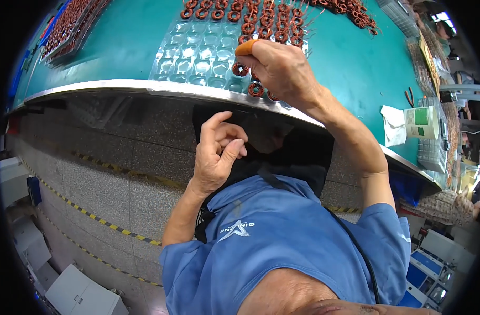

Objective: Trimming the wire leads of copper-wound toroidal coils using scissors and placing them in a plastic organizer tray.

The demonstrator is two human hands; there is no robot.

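My right hand [284, 71] reaches over the clear plastic tray [190, 52], with an orange finger cot [245, 48] on one finger. Its thumb and finger are pinched together at a copper-wound ring coil [240, 69], which sits at a pocket of the tray; the exact grip is partly hidden. More ring coils [256, 90] fill the tray's right columns and far rows, some covered by my hand. In front of the table edge, my left hand [216, 152] hangs in the air, fingers loosely curled and apart, with nothing visible in it.
The green table [119, 47] has a metal front edge [108, 84]. Stacked trays of coils [74, 26] stand far left, and a pile of coils [350, 13] lies far right. A white-and-green tub [423, 123] and white cloth [394, 126] rest at the right edge.
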